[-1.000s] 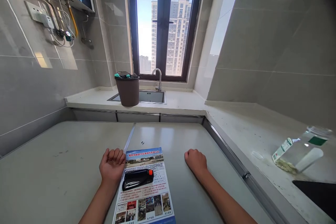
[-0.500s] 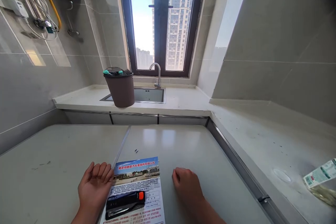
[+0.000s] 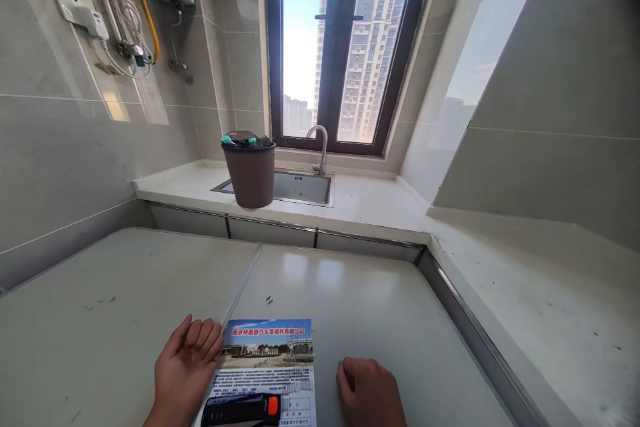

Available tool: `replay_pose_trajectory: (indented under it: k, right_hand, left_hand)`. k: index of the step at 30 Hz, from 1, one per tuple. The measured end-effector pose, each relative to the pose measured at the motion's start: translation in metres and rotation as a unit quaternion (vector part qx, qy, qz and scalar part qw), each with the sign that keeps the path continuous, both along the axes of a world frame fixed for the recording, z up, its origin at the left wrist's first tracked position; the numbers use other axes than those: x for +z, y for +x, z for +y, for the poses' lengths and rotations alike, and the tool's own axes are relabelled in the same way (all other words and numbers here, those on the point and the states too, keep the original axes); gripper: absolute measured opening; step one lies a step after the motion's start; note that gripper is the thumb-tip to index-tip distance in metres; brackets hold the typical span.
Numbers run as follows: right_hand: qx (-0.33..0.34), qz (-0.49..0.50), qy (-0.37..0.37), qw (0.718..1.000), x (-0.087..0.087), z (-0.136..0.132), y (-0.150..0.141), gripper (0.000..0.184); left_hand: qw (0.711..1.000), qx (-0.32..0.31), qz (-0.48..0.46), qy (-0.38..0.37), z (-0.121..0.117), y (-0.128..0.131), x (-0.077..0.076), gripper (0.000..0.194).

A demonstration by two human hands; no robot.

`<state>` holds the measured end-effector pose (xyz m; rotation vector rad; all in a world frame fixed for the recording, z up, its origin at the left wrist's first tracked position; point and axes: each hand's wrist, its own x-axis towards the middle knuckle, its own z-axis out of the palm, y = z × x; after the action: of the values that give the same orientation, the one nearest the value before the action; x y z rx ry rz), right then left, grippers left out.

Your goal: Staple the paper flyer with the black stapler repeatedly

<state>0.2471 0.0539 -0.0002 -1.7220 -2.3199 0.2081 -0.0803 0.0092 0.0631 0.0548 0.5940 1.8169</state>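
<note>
My left hand (image 3: 187, 367) rests palm up on the table, with loosely curled fingers and nothing in it. Its fingertips touch or lie beside the left edge of a printed flyer (image 3: 270, 347). On the lower part of the flyer lies a black stapler (image 3: 240, 408) with an orange-red end, partly cut off by the bottom of the view. Many rows of staples show along the flyer's right side. To the right of the flyer, apart from it, my right hand (image 3: 370, 390) lies closed on the table, with nothing visible in it. A few loose staples (image 3: 269, 299) sit just beyond the flyer.
The pale table (image 3: 380, 307) has a seam left of the flyer. Behind it a white counter (image 3: 380, 203) carries a brown bin (image 3: 250, 177) beside a sink (image 3: 305, 188) with a faucet (image 3: 323, 147). Small dark bits are scattered on the table's left.
The view has turned left and tilted slightly, shifting the scene right. The green-and-white packet on the right counter has left view. Both hands keep nearly the same pose; the stapler stays on the flyer.
</note>
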Motion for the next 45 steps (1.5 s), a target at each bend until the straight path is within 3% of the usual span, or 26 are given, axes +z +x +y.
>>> replay_pose_trajectory:
  k: [16, 24, 32, 36, 39, 43, 45]
  right_hand:
    - [0.01, -0.021, 0.03, 0.999, 0.012, 0.004, -0.002, 0.037]
    - [0.011, -0.041, 0.03, 0.999, 0.025, 0.001, -0.001, 0.039]
    - [0.027, -0.007, 0.039, 0.999, 0.022, -0.001, 0.002, 0.04]
    - [0.096, 0.128, 0.048, 0.986, 0.033, -0.009, 0.002, 0.037]
    - [0.2, 0.251, 0.014, 0.947, 0.039, -0.026, -0.007, 0.023]
    - [0.283, 0.279, -0.085, 0.914, 0.036, -0.054, -0.032, 0.069]
    - [0.299, 0.268, -0.111, 0.909, 0.033, -0.063, -0.044, 0.079]
  left_hand:
    - [0.997, -0.039, 0.006, 0.061, 0.004, 0.005, -0.016, 0.055]
    - [0.994, -0.069, 0.01, 0.081, 0.004, 0.006, -0.016, 0.053]
    - [0.991, -0.071, 0.049, 0.104, 0.005, 0.007, -0.013, 0.053]
    - [0.99, -0.06, 0.069, 0.108, 0.004, 0.008, -0.009, 0.053]
    - [0.991, -0.06, 0.079, 0.094, 0.003, 0.008, -0.007, 0.054]
    - [0.991, -0.079, 0.089, 0.063, 0.002, 0.006, -0.006, 0.058]
    - [0.989, -0.095, 0.095, 0.057, 0.002, 0.007, -0.006, 0.06]
